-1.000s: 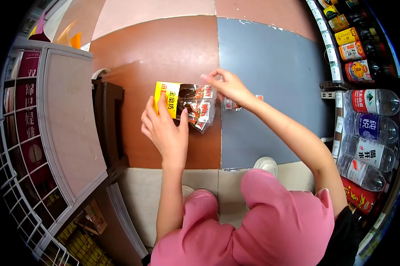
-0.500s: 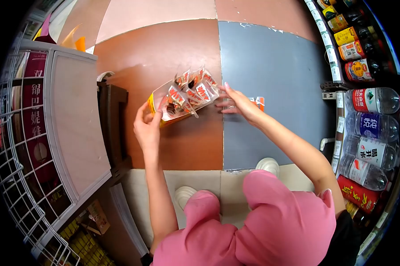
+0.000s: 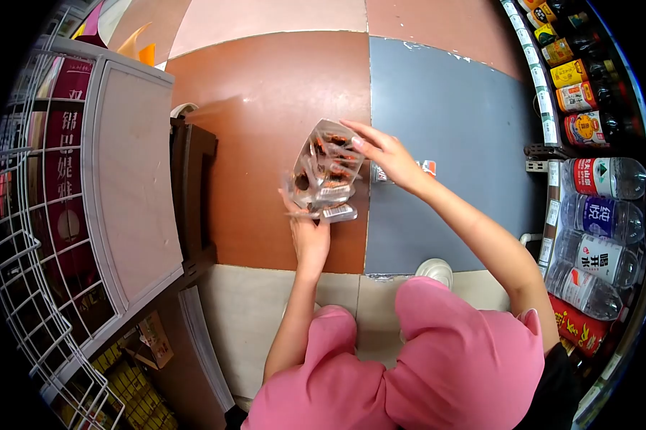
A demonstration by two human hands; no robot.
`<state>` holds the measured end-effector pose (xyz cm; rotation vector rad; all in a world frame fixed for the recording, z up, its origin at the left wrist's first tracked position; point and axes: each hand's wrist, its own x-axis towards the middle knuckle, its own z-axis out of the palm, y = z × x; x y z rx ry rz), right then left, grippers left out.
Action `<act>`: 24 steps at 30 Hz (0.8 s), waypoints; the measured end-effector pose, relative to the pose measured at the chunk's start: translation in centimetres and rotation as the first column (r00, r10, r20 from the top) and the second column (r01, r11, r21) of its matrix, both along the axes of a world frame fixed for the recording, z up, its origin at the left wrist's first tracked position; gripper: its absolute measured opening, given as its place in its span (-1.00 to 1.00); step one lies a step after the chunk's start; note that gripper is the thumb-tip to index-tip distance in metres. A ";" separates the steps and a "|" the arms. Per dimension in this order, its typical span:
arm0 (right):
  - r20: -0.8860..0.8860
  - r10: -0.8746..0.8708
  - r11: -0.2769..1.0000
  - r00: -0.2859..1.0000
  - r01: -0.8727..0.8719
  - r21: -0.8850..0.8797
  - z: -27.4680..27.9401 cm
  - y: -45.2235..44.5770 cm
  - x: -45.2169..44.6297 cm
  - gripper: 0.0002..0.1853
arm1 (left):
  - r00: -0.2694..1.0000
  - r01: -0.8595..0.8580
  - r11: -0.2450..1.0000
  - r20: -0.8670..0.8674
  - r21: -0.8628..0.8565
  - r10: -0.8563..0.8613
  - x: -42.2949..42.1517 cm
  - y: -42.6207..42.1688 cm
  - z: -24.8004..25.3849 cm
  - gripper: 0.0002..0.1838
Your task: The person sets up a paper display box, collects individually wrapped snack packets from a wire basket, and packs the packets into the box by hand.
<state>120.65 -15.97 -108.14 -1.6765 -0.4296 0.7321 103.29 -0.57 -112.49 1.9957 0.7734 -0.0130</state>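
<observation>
My left hand (image 3: pixel 310 238) gripped the box (image 3: pixel 323 129) at its near end while my right hand (image 3: pixel 393 159) grasped its far right edge, steadying packets (image 3: pixel 335 173) that called for level support. A stray packet (image 3: pixel 429 168) lay right, on the floor (image 3: pixel 444 100). Earlier, the box's yellow side had shown.

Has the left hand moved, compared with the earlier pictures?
Yes. The left hand has moved rightward: it is now nearer to the seam between the brown tile and the blue-grey tile.
</observation>
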 end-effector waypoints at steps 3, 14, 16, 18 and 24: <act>0.231 -0.010 0.997 0.973 -0.008 0.076 0.2 0.7 -1.6 -0.46 | 0.987 0.052 0.972 0.137 0.229 -0.085 -0.3 -0.2 -0.2 0.15; 0.735 0.291 0.955 0.612 -0.138 -0.264 1.3 0.2 -3.8 -0.06 | 0.877 -0.042 0.980 0.463 -0.195 0.130 1.3 -1.0 1.1 0.55; 0.711 0.222 0.970 0.668 -0.081 -0.227 1.2 0.6 -3.7 -0.17 | 0.845 -0.018 0.977 0.519 -0.211 0.128 1.6 -0.8 0.4 0.55; 0.675 0.116 0.986 0.728 -0.003 -0.167 0.6 1.1 -3.5 -0.23 | 0.822 0.016 0.974 0.557 -0.228 0.117 2.1 -0.5 0.3 0.53; 0.686 -0.089 0.985 0.722 0.164 -0.045 0.2 2.2 -3.3 -0.57 | 0.851 0.039 0.999 0.525 -0.035 -0.015 3.5 -1.5 0.5 0.27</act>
